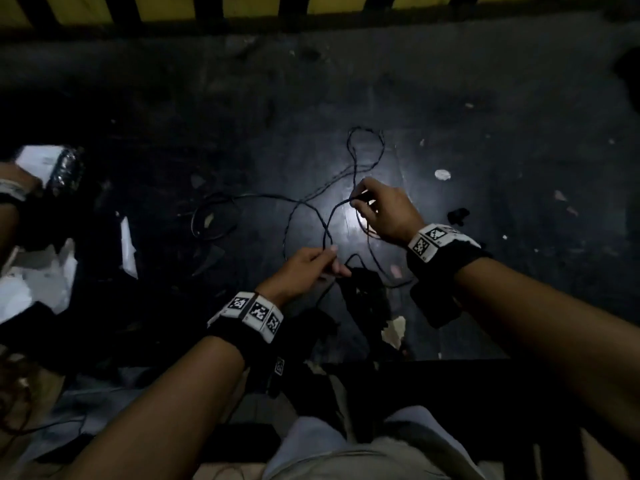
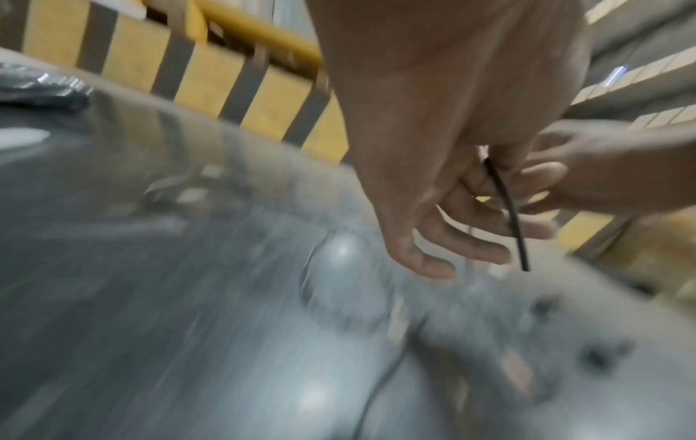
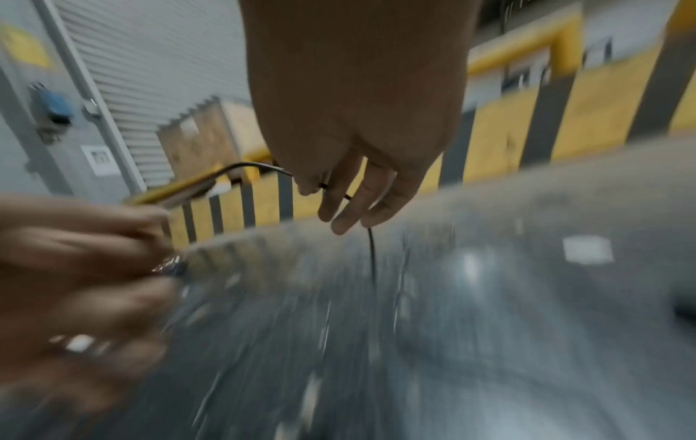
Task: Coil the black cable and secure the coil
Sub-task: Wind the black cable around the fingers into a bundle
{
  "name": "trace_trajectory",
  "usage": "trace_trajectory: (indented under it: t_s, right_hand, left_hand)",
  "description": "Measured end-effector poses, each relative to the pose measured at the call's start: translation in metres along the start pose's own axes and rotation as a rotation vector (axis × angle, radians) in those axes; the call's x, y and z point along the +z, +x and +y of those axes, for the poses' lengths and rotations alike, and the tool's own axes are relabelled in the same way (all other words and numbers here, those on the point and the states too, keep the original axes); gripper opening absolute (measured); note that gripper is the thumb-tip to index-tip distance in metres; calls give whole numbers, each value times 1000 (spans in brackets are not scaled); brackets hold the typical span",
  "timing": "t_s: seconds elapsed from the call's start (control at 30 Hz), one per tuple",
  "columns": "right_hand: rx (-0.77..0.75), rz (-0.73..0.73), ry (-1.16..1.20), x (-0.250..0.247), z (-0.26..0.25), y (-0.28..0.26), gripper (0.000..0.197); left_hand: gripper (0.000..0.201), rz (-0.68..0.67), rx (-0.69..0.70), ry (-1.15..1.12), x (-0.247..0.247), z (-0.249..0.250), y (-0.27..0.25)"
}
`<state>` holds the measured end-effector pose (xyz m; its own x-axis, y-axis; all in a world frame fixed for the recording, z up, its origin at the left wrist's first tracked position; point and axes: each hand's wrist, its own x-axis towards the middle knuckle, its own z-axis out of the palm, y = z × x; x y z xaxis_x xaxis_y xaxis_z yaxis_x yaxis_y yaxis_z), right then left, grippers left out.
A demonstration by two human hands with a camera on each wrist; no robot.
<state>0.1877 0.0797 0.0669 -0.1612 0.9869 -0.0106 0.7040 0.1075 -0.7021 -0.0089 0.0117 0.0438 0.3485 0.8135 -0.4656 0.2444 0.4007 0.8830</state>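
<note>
A thin black cable (image 1: 353, 168) lies in loose loops on the dark floor (image 1: 450, 98). My left hand (image 1: 311, 263) pinches one strand of it between thumb and fingers; in the left wrist view the cable (image 2: 506, 214) hangs down past the fingers (image 2: 463, 247). My right hand (image 1: 377, 206) is farther out and to the right, pinching another strand at the fingertips. In the right wrist view the cable (image 3: 244, 166) arcs left from the right hand (image 3: 324, 190) toward the blurred left hand (image 3: 94, 268). A short span of cable runs between both hands.
A yellow and black striped barrier (image 1: 242, 8) runs along the far edge of the floor. White paper and wrapping (image 1: 45, 271) lie at the left. Small scraps (image 1: 442, 174) dot the floor. A dark bundle (image 1: 363, 292) sits just below my hands, near my knees (image 1: 346, 445).
</note>
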Motion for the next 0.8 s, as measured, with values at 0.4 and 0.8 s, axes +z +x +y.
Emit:
trace_trajectory:
  t_s: [0.4, 0.8]
  right_hand:
    - [-41, 145, 10, -62, -49, 20, 18]
    - [-89, -308, -124, -3, -50, -63, 25]
  left_hand:
    - [40, -243, 233, -141, -25, 124, -68]
    - [46, -381, 289, -327, -44, 169, -49]
